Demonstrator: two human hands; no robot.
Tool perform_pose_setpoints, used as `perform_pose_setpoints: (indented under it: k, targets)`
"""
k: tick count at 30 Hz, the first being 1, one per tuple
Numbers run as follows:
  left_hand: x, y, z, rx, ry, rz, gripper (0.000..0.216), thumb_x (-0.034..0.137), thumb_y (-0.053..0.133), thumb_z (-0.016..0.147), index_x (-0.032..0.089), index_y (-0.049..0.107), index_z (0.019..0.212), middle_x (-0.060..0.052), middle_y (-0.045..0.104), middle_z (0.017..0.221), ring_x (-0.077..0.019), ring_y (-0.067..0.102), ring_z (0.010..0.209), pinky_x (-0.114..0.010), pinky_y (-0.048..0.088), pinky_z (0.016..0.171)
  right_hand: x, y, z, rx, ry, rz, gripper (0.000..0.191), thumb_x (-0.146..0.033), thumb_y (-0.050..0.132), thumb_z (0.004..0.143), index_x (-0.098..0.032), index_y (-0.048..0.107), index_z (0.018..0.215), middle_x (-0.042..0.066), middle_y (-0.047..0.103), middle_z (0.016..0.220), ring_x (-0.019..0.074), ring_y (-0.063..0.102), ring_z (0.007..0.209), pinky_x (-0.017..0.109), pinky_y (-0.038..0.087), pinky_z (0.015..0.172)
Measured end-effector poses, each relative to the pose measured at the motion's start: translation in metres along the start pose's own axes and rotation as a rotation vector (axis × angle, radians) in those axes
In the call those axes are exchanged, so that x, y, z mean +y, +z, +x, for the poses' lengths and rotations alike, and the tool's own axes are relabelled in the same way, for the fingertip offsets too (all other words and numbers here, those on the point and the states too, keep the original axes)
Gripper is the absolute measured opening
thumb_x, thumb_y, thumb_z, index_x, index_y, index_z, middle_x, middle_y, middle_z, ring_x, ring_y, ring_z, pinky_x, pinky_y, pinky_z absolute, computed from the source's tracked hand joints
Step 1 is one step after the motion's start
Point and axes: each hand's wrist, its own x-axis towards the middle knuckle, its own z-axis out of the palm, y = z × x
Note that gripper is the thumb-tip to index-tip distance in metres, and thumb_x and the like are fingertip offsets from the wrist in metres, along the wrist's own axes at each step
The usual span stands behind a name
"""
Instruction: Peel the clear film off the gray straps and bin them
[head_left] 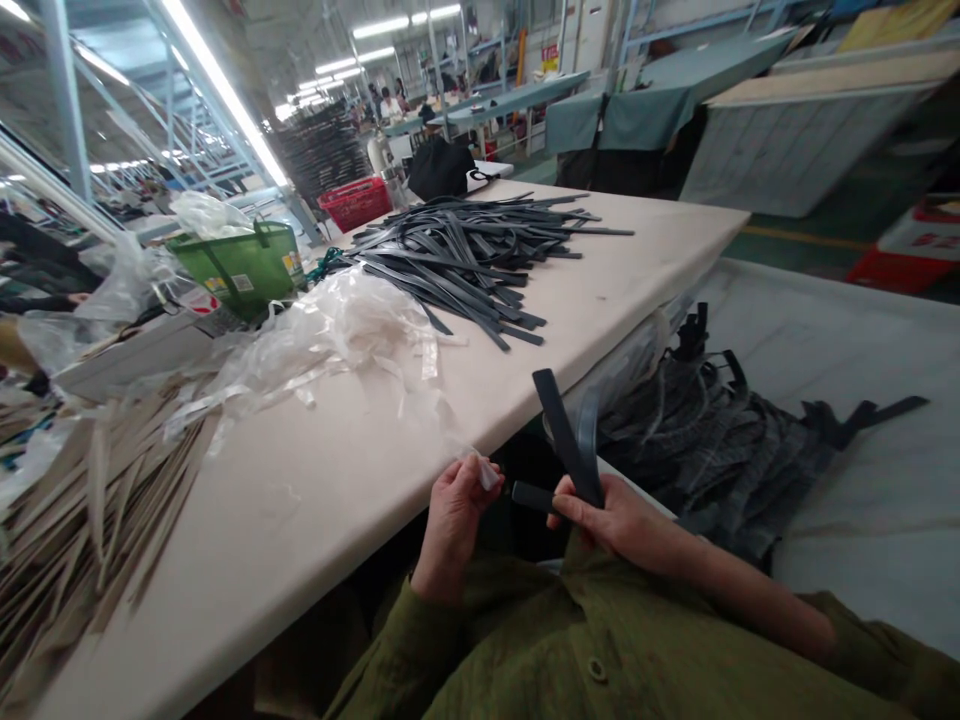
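My left hand is closed in a pinch on a thin strip of whitish plastic film at the table's near edge. In my right hand are dark grey straps, gripped in a closed fist with their ends sticking up and to the left. A heap of loose dark straps lies farther back on the table. Crumpled translucent plastic strips are piled left of that heap.
The pale table runs diagonally across the view. Brown strips spread over its left end, near a green bag. To the right, a white bin holds bundled dark straps. A red basket stands behind.
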Motion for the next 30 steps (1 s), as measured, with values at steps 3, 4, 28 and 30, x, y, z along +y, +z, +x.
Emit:
perform_pose_setpoints:
  k: [3,4,28,30]
  targets:
    - [-0.002,0.011,-0.002,-0.017,0.003,0.013,0.044,0.051,0.087,0.061,0.013,0.072,0.079,-0.004,0.073,0.075,-0.0132,0.067,0.067,-0.023,0.053,0.066,0.006,0.004,-0.004,0.015,-0.045,-0.106,0.045,-0.057,0.055,0.089,-0.016,0.068,0.077,0.002,0.062,0.068,0.0149,0.054,0.057,0.026,0.043,0.055]
    - [-0.003,0.014,-0.004,-0.028,0.006,0.023,0.044,0.050,0.087,0.062,0.013,0.072,0.080,-0.005,0.073,0.075,-0.0135,0.067,0.067,-0.024,0.053,0.067,0.006,0.005,-0.003,0.032,-0.073,-0.148,0.044,-0.055,0.054,0.090,-0.016,0.069,0.077,0.002,0.060,0.066,0.0156,0.053,0.059,0.027,0.042,0.056]
    - [-0.028,0.022,-0.010,-0.033,0.009,0.079,0.040,0.046,0.088,0.060,0.012,0.071,0.072,-0.004,0.069,0.069,-0.0128,0.060,0.063,-0.025,0.047,0.065,0.031,-0.056,-0.045,-0.101,0.200,-0.137,0.052,-0.074,0.056,0.079,-0.022,0.064,0.078,0.005,0.066,0.068,0.0207,0.064,0.062,0.028,0.052,0.057]
    - [-0.039,0.028,-0.014,-0.061,-0.049,0.077,0.040,0.045,0.088,0.060,0.011,0.073,0.075,-0.006,0.070,0.072,-0.0139,0.061,0.064,-0.026,0.047,0.066,0.033,-0.049,-0.044,-0.059,0.233,-0.128,0.052,-0.075,0.056,0.078,-0.023,0.060,0.073,0.004,0.065,0.062,0.0198,0.062,0.057,0.028,0.051,0.054]
